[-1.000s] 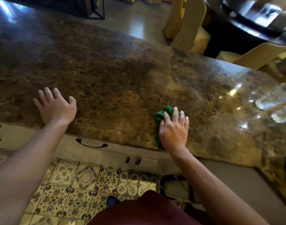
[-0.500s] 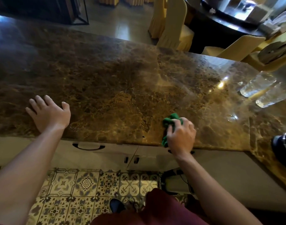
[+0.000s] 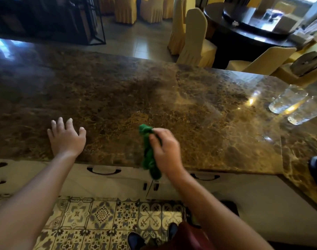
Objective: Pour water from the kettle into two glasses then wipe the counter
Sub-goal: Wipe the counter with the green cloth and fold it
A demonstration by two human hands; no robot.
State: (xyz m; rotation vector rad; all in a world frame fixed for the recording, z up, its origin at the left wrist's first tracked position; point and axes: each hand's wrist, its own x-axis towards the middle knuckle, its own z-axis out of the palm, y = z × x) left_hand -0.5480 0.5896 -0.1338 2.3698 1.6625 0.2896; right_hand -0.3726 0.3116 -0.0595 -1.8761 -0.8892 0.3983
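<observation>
The right hand [image 3: 165, 150], fingers curled, pinches a bunched green cloth [image 3: 148, 154] that hangs over the near edge of the brown marble counter [image 3: 172, 98], while the left hand [image 3: 66, 137] lies flat there with fingers spread, two glasses [image 3: 296, 105] at far right.

patterned floor tiles [image 3: 103, 215] underfoot, pale cabinet doors [image 3: 103, 179] with dark handles; beyond, yellow-covered chairs [image 3: 195, 40] ring a dark round table [image 3: 244, 33], bright glare at top right.
</observation>
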